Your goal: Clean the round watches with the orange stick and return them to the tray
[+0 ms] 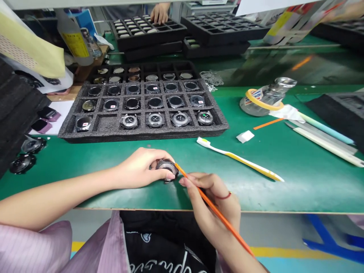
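My left hand (143,167) is closed around a dark round watch case (167,167), held tilted just above or on the green bench near its front edge. In my right hand (214,197) is a long thin orange stick (217,210), gripped between thumb and fingers like a pen. Its tip meets the right side of the watch case. Behind my hands lies a black foam tray (142,134) with rows of watch cases, some face up and some showing their sensor backs. One front-row compartment (107,125) holds nothing.
A toothbrush (241,161), a white block (245,136), a glass bottle (261,100) with a yellow ring, and knife-like tools (327,146) lie to the right. Loose watches (24,163) and stacked foam (17,110) stand left. Across the bench, another person's hand (160,13) touches a tray.
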{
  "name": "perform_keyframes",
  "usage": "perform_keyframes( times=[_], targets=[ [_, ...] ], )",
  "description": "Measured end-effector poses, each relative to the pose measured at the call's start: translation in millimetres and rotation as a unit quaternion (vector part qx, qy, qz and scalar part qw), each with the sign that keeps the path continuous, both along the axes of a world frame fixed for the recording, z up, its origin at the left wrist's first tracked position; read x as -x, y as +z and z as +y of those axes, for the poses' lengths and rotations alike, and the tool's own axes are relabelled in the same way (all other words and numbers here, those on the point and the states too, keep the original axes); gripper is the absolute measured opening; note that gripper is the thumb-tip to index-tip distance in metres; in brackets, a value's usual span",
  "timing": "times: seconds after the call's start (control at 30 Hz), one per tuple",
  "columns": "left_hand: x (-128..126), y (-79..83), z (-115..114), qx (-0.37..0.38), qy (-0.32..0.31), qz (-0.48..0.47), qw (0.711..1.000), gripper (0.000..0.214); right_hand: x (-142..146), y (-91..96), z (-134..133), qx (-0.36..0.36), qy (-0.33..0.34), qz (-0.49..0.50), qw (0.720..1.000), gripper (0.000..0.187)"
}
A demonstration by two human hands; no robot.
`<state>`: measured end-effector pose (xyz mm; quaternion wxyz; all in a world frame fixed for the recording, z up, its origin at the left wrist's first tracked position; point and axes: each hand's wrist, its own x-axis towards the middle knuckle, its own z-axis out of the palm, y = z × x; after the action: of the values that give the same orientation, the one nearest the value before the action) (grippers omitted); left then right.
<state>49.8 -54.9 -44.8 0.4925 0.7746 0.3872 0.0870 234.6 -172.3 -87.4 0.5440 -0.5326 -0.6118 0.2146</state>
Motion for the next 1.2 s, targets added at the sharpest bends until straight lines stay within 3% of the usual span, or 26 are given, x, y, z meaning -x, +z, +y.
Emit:
perform_keyframes(
  times=[0.3,0.47,0.57,0.73,0.93,1.1,1.2],
  targets=[
    [-0.3,0.4,0.4,-0.005,0.007,-0.005,1.000,0.024,10.7,-3.5,-6.8,-0.004,-0.048,-0.013,0.999,0.017],
    [-0.1,0.4,-0.2,-0.011,-0.003,-0.001,1.000,0.021,12.0,-4.8,-13.5,-0.026,-0.026,-0.041,0.998,0.020],
    [1.9,-1.1,-4.7,0.015,0.015,-0.034,0.999,0.021,5.1,-0.2,-13.9,0.007,-0.005,0.009,1.000,0.016],
    [6.5,-0.8,-11.6,0.035,0.025,-0.088,0.995,0.031,-10.2,14.8,-0.7,0.022,-0.034,0.096,0.995,0.002],
    [11.3,1.0,-4.6,-0.014,-0.009,-0.070,0.997,0.026,-18.3,19.2,16.8,-0.004,0.050,-0.011,0.999,0.009],
    [12.9,-1.3,-0.1,0.014,0.005,-0.029,0.999,0.029,-21.6,22.2,33.7,-0.017,0.143,-0.078,0.986,0.011],
    [11.9,-0.1,1.3,0.029,0.007,-0.025,0.999,0.030,-17.3,22.4,35.0,-0.007,0.143,-0.071,0.987,0.014]
  ],
)
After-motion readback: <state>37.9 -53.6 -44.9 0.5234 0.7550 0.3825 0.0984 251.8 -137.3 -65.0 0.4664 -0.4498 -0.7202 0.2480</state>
